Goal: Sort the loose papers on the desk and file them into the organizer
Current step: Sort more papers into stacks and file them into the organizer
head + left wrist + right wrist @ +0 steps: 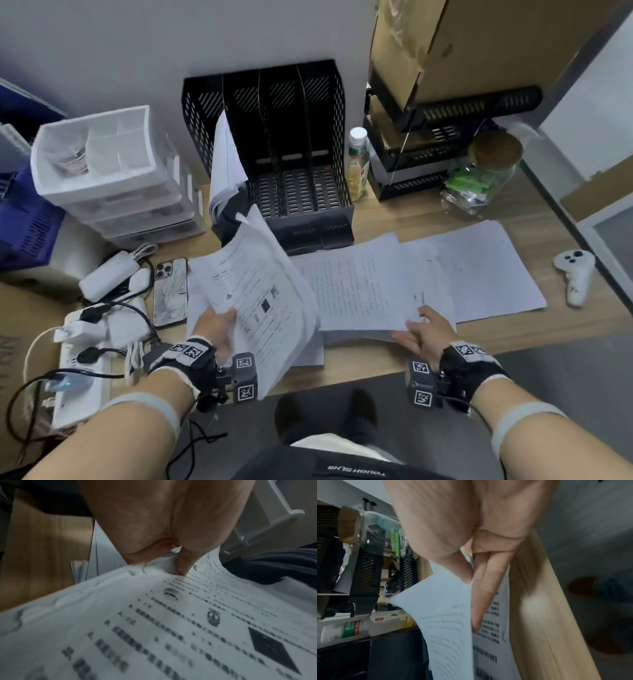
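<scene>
My left hand (219, 325) grips a bundle of printed sheets (260, 301) raised off the desk, thumb on top; the left wrist view shows the thumb (183, 563) pressing the printed page (171, 628). My right hand (424, 330) pinches the near corner of a text sheet (363, 294) on the spread of papers; in the right wrist view the thumb and fingers (481, 601) hold a lifted sheet (447, 615). More loose pages (486, 270) lie to the right. The black mesh organizer (294, 157) stands at the back, with papers (224, 164) leaning in its leftmost slot.
White plastic drawers (109, 178) stand at the back left. A phone (170, 291), chargers and a power strip (85, 342) crowd the left. A bottle (358, 164), a glass jar (479, 174) and black trays (428, 137) sit back right; a white controller (577, 275) lies far right.
</scene>
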`<action>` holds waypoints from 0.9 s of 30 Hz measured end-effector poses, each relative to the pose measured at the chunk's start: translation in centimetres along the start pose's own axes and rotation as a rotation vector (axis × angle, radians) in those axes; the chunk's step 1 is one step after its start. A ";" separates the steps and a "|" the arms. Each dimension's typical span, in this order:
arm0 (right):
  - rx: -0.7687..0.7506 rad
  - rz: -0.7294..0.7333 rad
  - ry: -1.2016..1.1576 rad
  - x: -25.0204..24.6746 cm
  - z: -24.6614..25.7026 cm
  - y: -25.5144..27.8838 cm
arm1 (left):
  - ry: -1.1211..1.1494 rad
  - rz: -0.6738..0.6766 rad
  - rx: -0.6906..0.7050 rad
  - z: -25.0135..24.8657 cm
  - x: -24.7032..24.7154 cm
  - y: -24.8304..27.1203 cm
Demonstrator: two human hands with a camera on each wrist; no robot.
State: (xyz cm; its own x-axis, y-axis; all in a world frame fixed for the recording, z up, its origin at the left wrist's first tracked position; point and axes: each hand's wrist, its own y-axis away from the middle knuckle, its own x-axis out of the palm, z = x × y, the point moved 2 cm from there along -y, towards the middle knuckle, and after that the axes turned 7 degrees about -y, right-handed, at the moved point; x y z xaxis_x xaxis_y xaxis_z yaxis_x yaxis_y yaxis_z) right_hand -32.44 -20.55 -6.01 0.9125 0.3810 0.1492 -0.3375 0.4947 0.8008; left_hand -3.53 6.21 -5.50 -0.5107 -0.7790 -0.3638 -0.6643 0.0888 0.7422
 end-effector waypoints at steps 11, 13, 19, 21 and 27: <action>0.148 0.276 0.364 4.3 -2.4 2.1 | -0.107 0.074 0.031 2.2 2.7 0.6; 0.091 0.170 0.430 3.5 -2.1 1.3 | -0.209 0.036 0.045 2.0 1.8 1.1; -0.094 -0.116 0.507 -1.6 0.5 -0.4 | -0.378 -0.097 0.047 2.6 -0.8 1.9; -0.097 -0.173 0.529 -2.8 1.0 -0.7 | -0.363 -0.084 0.047 2.9 -0.9 1.9; -0.312 -0.483 0.913 -1.9 3.3 1.0 | -0.009 0.128 0.114 1.2 2.1 3.5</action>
State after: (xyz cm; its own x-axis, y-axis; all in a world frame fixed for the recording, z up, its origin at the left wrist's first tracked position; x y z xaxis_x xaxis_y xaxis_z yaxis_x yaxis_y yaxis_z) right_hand -33.80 -23.34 -3.59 0.4910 0.4671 -0.7353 -0.1506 0.8769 0.4564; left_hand -7.63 5.64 -4.37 -0.5996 -0.7511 -0.2762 -0.6511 0.2571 0.7141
